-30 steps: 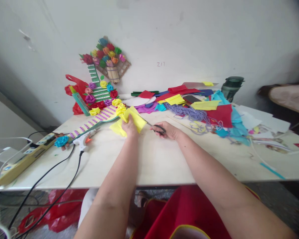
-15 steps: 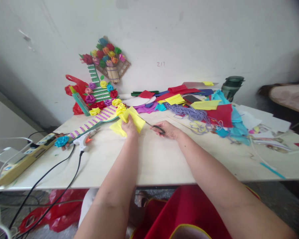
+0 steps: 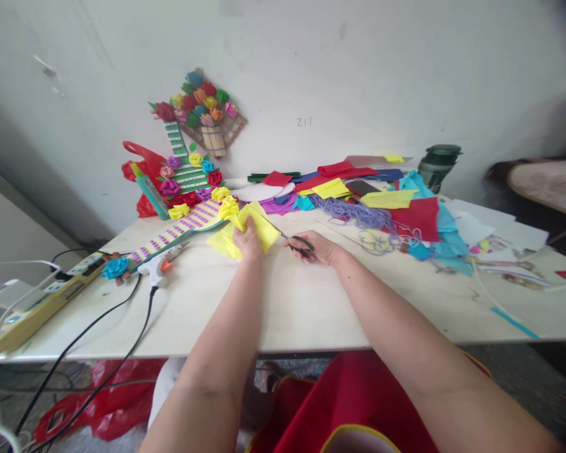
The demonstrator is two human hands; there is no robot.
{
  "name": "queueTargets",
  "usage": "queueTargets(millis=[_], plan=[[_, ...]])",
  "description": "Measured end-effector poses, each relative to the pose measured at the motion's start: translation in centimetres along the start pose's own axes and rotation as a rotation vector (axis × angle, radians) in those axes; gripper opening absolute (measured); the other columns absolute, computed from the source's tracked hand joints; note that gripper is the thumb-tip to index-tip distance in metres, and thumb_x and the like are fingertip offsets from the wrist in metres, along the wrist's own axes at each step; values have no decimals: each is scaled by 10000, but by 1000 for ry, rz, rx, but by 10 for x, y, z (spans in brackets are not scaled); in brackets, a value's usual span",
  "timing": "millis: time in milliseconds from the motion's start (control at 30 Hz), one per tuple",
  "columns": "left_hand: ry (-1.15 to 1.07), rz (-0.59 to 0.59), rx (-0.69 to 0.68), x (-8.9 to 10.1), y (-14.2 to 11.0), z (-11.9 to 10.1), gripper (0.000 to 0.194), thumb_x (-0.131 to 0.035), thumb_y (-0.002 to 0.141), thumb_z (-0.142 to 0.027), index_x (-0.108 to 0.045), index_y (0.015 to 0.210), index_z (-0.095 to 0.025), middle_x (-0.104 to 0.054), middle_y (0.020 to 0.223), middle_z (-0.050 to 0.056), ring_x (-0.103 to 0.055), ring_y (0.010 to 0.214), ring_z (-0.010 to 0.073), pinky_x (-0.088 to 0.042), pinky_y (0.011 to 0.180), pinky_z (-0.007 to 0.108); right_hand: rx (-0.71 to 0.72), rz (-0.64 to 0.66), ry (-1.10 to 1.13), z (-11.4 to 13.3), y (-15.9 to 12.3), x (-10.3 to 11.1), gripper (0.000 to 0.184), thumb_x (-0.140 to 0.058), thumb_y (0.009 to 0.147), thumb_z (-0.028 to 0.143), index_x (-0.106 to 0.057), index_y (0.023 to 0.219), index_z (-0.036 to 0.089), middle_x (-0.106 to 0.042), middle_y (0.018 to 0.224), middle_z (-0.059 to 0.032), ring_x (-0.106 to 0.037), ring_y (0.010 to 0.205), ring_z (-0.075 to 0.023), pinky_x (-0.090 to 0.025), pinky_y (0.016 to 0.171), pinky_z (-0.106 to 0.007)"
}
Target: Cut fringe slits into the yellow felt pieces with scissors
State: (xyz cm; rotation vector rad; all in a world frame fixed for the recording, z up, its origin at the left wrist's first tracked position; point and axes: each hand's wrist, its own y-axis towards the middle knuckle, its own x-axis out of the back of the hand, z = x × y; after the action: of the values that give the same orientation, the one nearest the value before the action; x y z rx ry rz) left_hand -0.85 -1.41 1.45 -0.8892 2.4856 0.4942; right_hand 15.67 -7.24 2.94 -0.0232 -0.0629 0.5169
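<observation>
Closed round a piece of yellow crepe paper (image 3: 265,231), my left hand (image 3: 249,240) holds it just above the table. My right hand (image 3: 314,246) grips the dark handles of a pair of scissors (image 3: 302,244), and their blades reach left to the paper's right edge. How far apart the blades are is too small to make out. Behind my left hand, yellow paper flowers (image 3: 228,206) sit at the end of a craft piece with pink and cream stripes (image 3: 182,230). A blue paper flower (image 3: 116,268) is at its other end.
A glue gun (image 3: 155,269) and its cable lie left, near a power strip (image 3: 51,299). A glue bottle (image 3: 149,192) leans by a red bag. Purple yarn (image 3: 353,212), coloured paper and a dark green bottle (image 3: 438,167) stand along the back. White scraps (image 3: 504,229) lie right.
The yellow paper and my left hand have shifted slightly right. The scissor blades now meet the paper's right edge closer to the handles.
</observation>
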Motion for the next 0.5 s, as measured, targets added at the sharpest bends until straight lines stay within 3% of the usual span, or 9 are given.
queueTargets(millis=[233, 500], plan=[[-1, -12, 9, 1, 2, 2, 291, -698, 621, -292, -594, 841, -133, -612, 773, 43, -569, 654, 121, -469, 598, 233, 10, -27, 11, 3, -2, -2, 365, -587, 700, 427, -588, 861, 100, -491, 483, 41, -392, 327, -36, -150, 300, -174], [41, -30, 13, 0, 0, -1, 294, -684, 631, -320, -594, 839, -133, -615, 776, 42, -571, 665, 121, -463, 608, 229, 11, -30, -9, 4, -3, -2, 322, -609, 677, 425, -561, 745, 114, -486, 473, 46, -386, 318, -31, -145, 299, -175]])
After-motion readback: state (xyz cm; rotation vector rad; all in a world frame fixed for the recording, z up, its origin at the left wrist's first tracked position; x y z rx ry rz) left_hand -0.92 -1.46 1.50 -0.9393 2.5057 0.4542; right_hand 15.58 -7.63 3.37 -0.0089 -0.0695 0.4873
